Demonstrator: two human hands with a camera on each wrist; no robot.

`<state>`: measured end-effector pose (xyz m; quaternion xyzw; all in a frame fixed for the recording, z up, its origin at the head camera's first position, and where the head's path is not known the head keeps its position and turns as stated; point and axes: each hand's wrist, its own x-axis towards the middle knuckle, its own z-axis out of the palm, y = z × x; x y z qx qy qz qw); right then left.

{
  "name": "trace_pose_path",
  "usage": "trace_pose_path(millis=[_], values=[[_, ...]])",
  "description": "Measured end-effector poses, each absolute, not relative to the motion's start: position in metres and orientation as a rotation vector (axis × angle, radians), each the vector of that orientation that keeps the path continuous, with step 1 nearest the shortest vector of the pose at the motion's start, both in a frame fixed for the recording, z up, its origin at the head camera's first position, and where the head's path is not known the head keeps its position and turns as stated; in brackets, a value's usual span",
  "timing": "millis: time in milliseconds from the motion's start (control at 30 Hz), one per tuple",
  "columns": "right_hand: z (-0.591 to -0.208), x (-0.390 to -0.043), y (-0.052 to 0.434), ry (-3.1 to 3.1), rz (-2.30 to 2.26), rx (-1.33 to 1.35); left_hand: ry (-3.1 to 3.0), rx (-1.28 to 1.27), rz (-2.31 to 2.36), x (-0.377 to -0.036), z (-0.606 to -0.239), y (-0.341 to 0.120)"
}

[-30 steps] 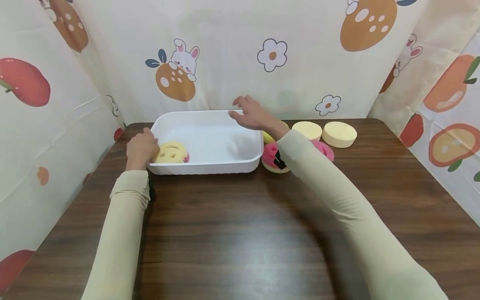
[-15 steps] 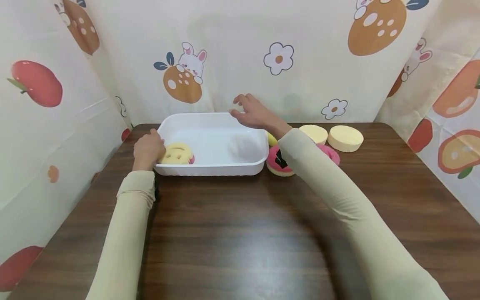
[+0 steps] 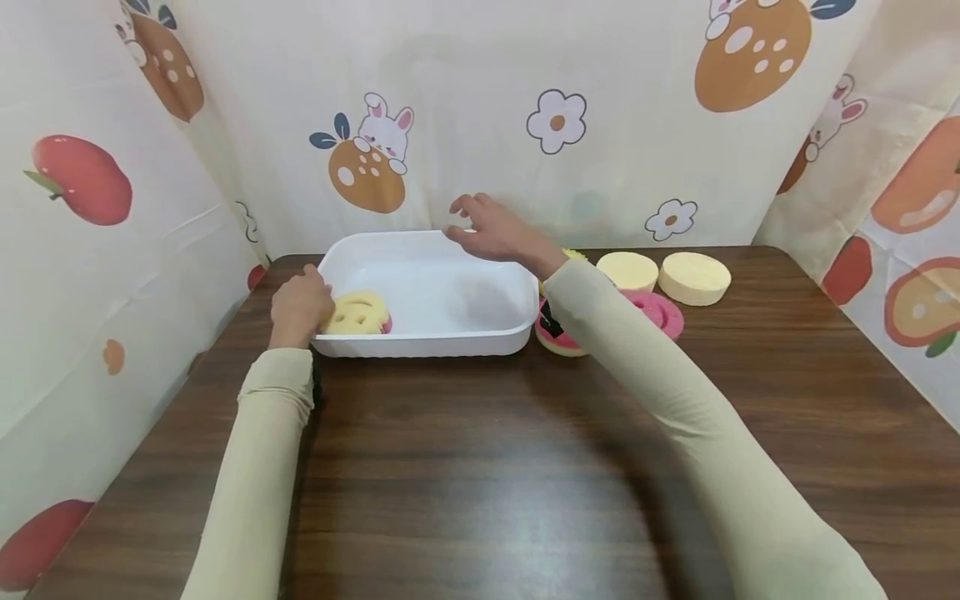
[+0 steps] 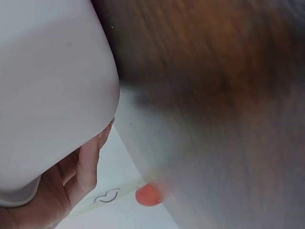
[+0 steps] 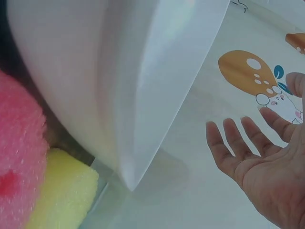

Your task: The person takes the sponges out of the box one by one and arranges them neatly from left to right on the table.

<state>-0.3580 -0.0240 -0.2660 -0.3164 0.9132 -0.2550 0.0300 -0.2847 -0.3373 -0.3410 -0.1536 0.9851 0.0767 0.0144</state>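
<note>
- Your left hand (image 3: 298, 305) grips the white tub's (image 3: 480, 337) left rim; the tub's long axis runs left-right.
- Your right hand (image 3: 491, 229) hovers spread wide above its far edge.

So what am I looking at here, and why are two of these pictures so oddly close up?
No machine here: a person works with bare hands and wears three cameras. The wide picture comes from the head; the close-ups come from each wrist. On the brown table stands a white tub with a yellow smiley sponge inside. The left hand rests at the tub's near-left corner; how it holds there is hard to tell. The right hand, fingers spread, hovers over the far rim and holds nothing. Right of the tub lie pink sponges and two pale yellow round ones.
</note>
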Motion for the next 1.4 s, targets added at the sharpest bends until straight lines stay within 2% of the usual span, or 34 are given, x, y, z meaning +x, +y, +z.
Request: trace_pose_path(millis=[300,767,1400], values=[[-0.282,-0.356,-0.032,2.742,-0.771,-1.011,3.086,-0.463,0.241,-0.282,-0.346,-0.325],[-0.284,-0.357,-0.035,2.669,-0.682,-1.027,3.068,-0.479,0.250,-0.279,-0.346,-0.323],[-0.268,-0.361,-0.038,2.623,-0.701,-1.088,3.107,-0.506,0.204,-0.277,-0.337,-0.332]])
